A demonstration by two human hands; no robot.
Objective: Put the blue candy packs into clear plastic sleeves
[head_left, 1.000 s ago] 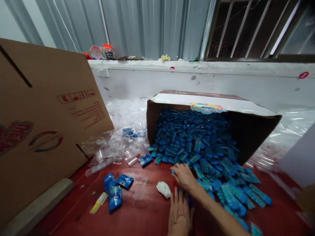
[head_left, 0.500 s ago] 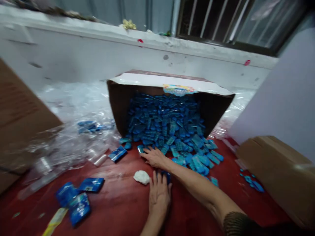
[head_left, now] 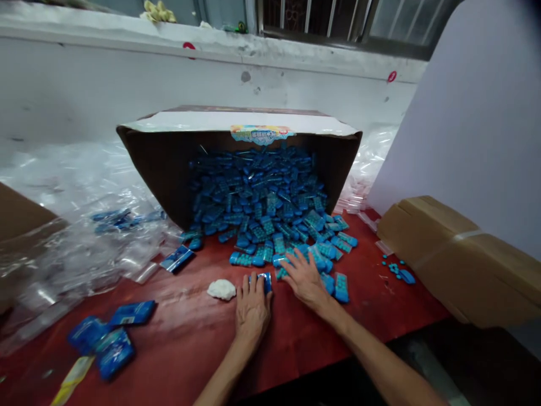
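Note:
My left hand (head_left: 252,310) lies flat on the red table, fingers stretched out over a dark blue packet (head_left: 266,282) that it partly hides. To its right, my right hand (head_left: 307,282) reaches into the front edge of a heap of small blue-and-teal packets (head_left: 270,225), its fingers spread and touching some of them. What lies under its fingertips is partly hidden. The heap spills from a cardboard box (head_left: 146,163) tipped on its side. Just left of my left hand sits a white lump (head_left: 222,289).
Several dark blue packets (head_left: 133,313) lie at the left, beside a yellow-handled tool (head_left: 72,379). Clear plastic bags (head_left: 127,248) are piled behind them. A closed brown carton (head_left: 439,259) stands at the right, near small loose blue pieces (head_left: 401,273).
My right hand has moved right, from the heap's front left to its front right. My left hand still rests on the dark blue packet, now showing beyond its fingers. The view has shifted right.

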